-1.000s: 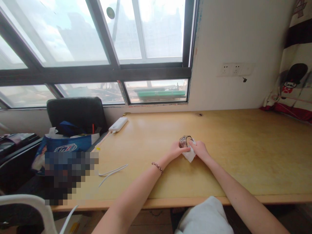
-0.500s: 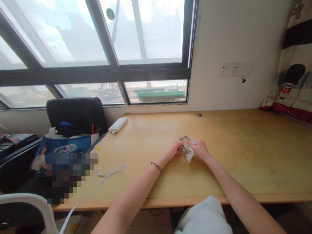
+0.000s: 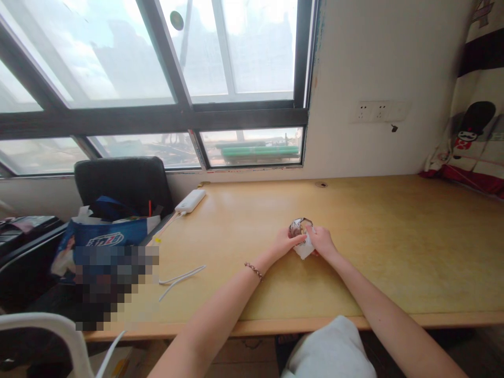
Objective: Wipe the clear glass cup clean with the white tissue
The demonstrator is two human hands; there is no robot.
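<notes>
A small round object with a dark, patterned, glassy look [image 3: 296,229] is held just above or on the wooden table, between my two hands. My left hand [image 3: 286,242] is closed round its left side, with the thumb across the front. A crumpled white tissue or cloth [image 3: 303,250] hangs at the object's front right. My right hand [image 3: 322,242] is closed on this white piece and presses it against the object. What exactly the round object is cannot be made out, as fingers hide part of it.
The wooden table [image 3: 374,226] spans the view below a window. A white power bank [image 3: 191,201] with a cable lies at its back left; another white cable [image 3: 181,275] lies nearer. A blue bag [image 3: 114,231] rests on a black chair [image 3: 126,176] at left. A curtain hangs at right.
The round object has turned so its rim faces up more. The white piece has shifted against its front, and my right thumb has moved onto the rim.
</notes>
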